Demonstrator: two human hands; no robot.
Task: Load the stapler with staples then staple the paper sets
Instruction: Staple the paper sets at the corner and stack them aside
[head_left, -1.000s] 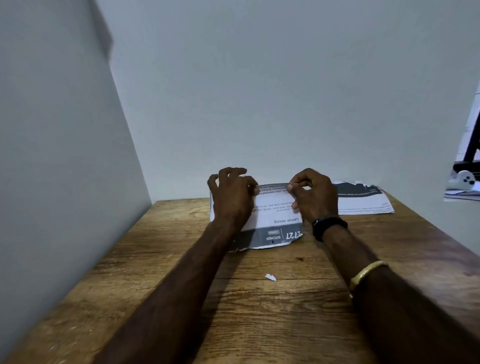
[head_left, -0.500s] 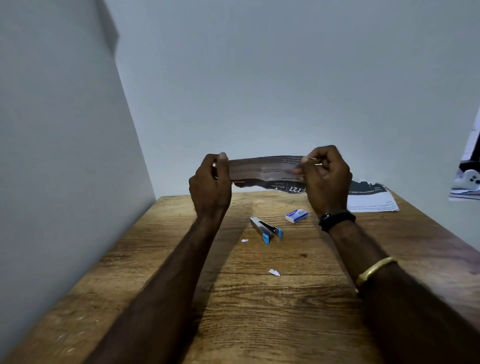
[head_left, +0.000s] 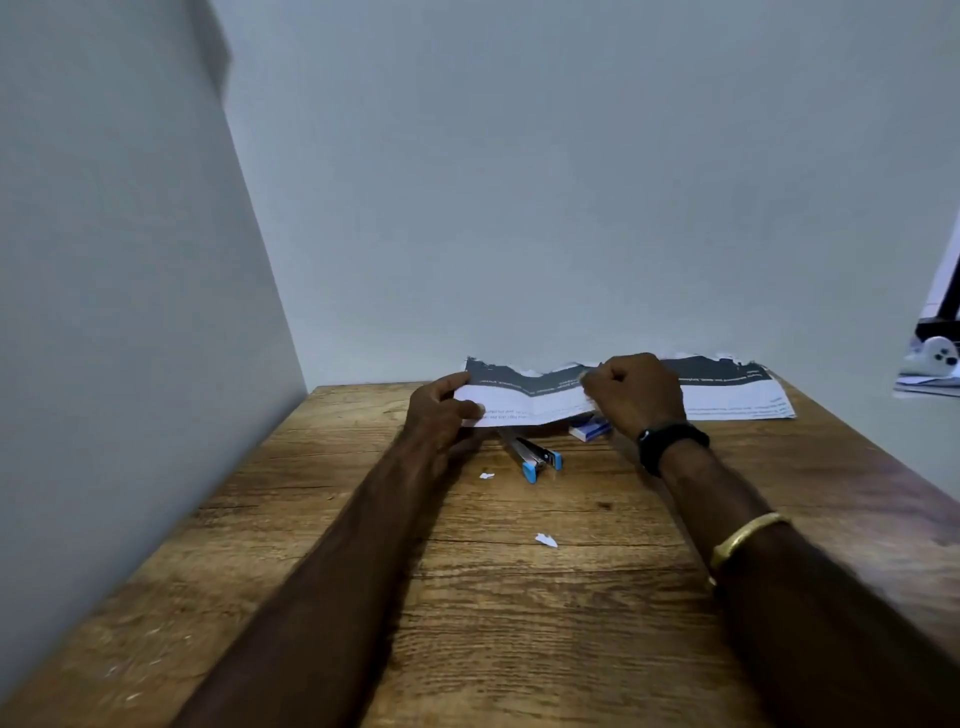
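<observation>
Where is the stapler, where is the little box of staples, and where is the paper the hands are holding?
stapler (head_left: 535, 457): head view, on its metal middle, lying on the table.
box of staples (head_left: 589, 430): head view, on its blue and white side.
held paper (head_left: 524, 397): head view, on its middle fold.

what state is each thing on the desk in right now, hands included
left hand: pinching the torn paper's left end
right hand: closed on its right end
torn paper: held low over the table, creased in the middle
stapler: lying on the table, partly under the paper, untouched
staple box: on the table, mostly hidden
second paper: flat at the back right
</observation>
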